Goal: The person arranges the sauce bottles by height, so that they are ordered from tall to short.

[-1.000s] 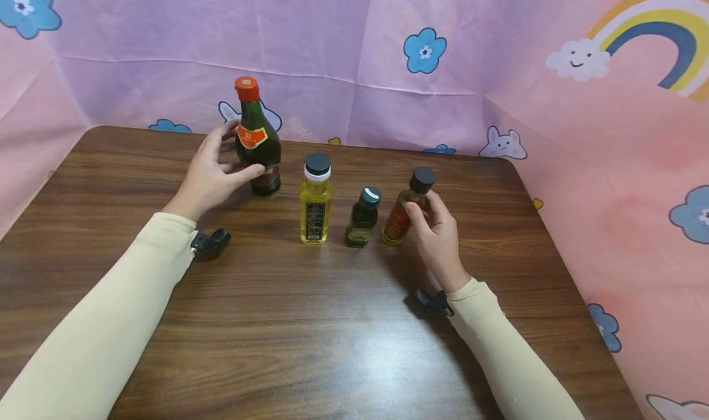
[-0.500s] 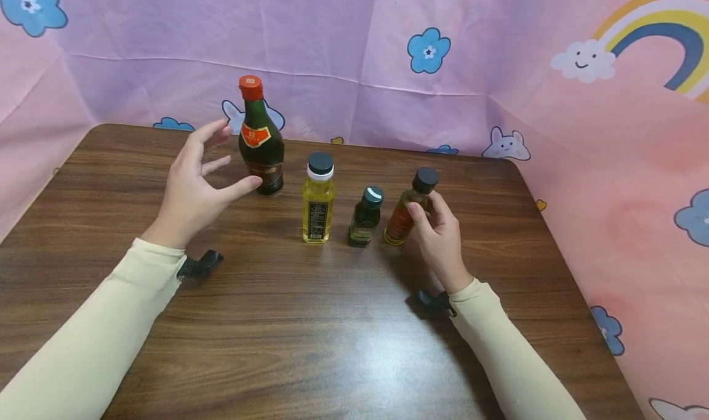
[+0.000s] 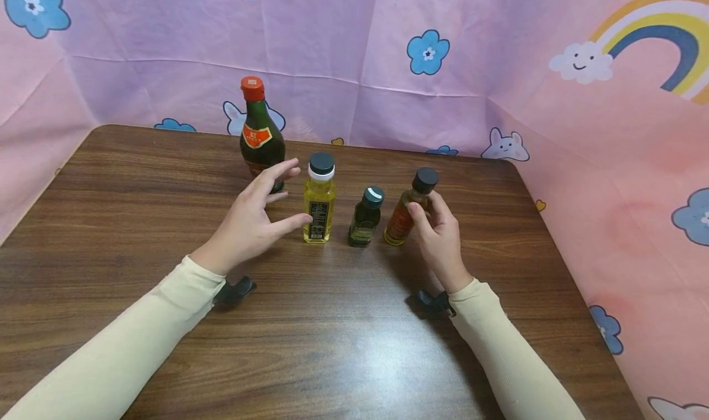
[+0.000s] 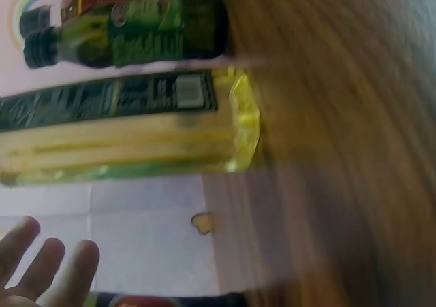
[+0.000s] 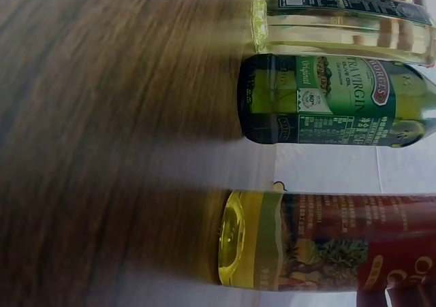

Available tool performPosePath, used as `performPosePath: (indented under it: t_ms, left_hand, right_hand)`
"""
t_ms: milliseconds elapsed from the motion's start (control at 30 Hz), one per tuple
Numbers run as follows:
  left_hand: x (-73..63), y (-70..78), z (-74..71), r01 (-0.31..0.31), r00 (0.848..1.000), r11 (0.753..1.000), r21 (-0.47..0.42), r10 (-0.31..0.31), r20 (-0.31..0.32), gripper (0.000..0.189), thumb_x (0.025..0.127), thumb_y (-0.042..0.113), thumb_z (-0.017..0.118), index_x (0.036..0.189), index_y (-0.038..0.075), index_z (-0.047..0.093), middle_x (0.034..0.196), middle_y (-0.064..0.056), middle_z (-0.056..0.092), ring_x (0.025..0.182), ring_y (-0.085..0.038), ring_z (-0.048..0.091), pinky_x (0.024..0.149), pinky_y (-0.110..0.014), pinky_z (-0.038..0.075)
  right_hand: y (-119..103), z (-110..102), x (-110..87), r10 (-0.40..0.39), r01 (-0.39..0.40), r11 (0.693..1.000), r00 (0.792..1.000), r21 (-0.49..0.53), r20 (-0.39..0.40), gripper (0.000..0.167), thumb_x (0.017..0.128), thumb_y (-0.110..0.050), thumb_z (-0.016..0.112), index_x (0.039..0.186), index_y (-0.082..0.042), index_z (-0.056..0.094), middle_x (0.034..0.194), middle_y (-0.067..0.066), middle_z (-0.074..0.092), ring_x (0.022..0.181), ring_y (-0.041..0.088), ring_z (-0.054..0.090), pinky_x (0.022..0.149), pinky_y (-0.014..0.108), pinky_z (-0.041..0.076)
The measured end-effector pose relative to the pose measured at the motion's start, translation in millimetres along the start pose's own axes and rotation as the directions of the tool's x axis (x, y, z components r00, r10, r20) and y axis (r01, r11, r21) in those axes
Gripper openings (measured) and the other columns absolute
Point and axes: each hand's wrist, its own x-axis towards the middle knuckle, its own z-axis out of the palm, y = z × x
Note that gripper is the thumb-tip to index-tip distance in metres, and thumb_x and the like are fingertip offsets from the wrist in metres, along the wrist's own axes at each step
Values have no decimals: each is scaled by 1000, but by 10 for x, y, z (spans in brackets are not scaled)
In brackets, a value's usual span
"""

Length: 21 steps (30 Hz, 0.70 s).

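My left hand [image 3: 249, 226], thumb and fingers spread apart, is beside a clear square bottle of yellow oil [image 3: 319, 192] with a dark cap; the thumb tip overlaps its label in the head view. In the left wrist view a gap shows between the fingers [image 4: 78, 269] and this oil bottle. My right hand [image 3: 440, 241] grips a red-labelled oil bottle [image 3: 400, 220] with a black cap, which tilts slightly. Between the two oil bottles stands a small dark green olive oil bottle [image 3: 363, 223]. Behind my left hand is a tall green bottle [image 3: 260, 149] with a red cap, its lower part partly covered.
All the bottles are on a brown wood-grain table [image 3: 332, 334]. A pink and purple patterned cloth [image 3: 354, 56] hangs behind the table and along its right side. Dark wrist straps [image 3: 235, 290] show at both sleeves.
My left hand has let go of the tall red-capped bottle, drawn back from it, and moved right to the yellow oil bottle. The right hand keeps its grip, nearly still.
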Motion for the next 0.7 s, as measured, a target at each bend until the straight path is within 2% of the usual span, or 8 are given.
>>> performPosePath:
  t_ms: [133,400,700]
  left_hand:
    - [30,-3,94,40,999,999,-22,-40,29,88,87,17,86,159,24,37,151,-6,48,142,-25,45,109,-48,50]
    - [79,-8,189,81,995,997,-18,-80,53,84,89,23,85,158,19,38,150,-9,50,139,-27,49,108,-50,50]
    - [85,8,222,89,996,996,-16,-88,30,78,90,20,83,155,14,42,149,-9,49,138,-27,49,99,-48,56]
  right_hand:
    - [16,-3,1,5,-5,1000,1000,-7,0,36,105,-13,62,140,-4,59,127,14,67,118,17,64,111,46,48]
    - [32,-1,-8,3,-3,1000,1000,-17,-6,36,104,-13,62,139,-5,60,126,12,67,116,17,64,109,47,49]
    - [23,2,-2,-16,16,1000,1000,-5,3,37,104,-12,62,140,-6,59,130,14,66,122,20,62,112,51,46]
